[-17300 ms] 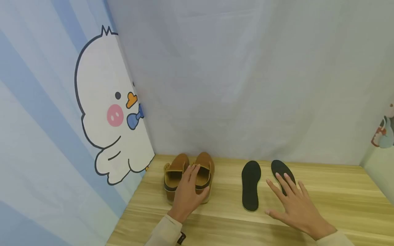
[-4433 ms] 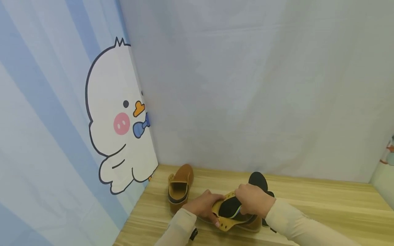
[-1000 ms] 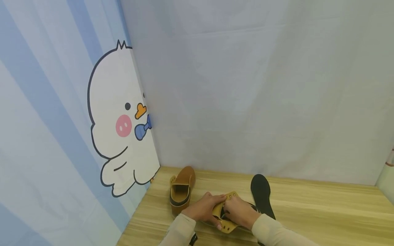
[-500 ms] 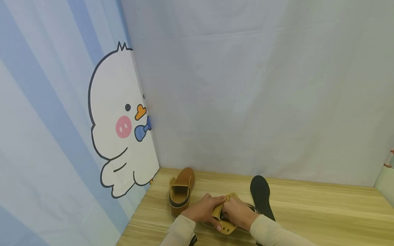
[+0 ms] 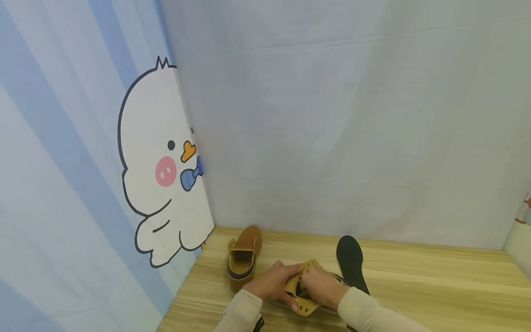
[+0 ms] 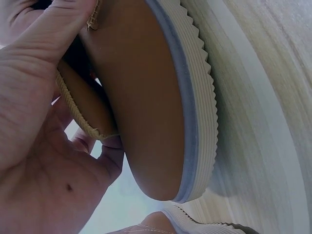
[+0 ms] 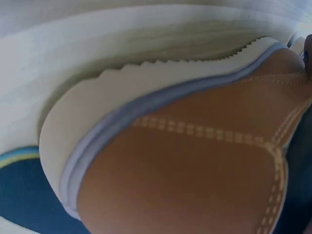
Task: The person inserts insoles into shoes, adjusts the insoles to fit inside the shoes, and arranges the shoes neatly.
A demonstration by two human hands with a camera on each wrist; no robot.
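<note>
A brown lace-up shoe [image 5: 306, 307] lies sideways on the wooden surface, toe to the left and heel to the right. My left hand [image 5: 269, 282] grips its front, thumb on the near eyelet flap and fingers at the far one. The left wrist view shows the shoe's toe [image 6: 146, 107] and ridged pale sole. My right hand [image 5: 322, 287] reaches into the opening; its fingers are hidden inside, so I cannot tell what they hold. A dark insole [image 5: 299, 290] shows within. Seen from the right wrist, the stitched heel [image 7: 185, 180] fills the view.
A second brown shoe [image 5: 245, 258] stands at the left, toe toward the back curtain [image 5: 332, 138]. Behind the held shoe's heel lies a loose black insole [image 5: 351, 260]. A curtain with a cartoon duck [image 5: 145, 147] borders the left side.
Earlier, both shoes stood together and two insoles lay flat at the right. One shoe then came toward the middle and an insole went into it. Over the last second, little has moved.
</note>
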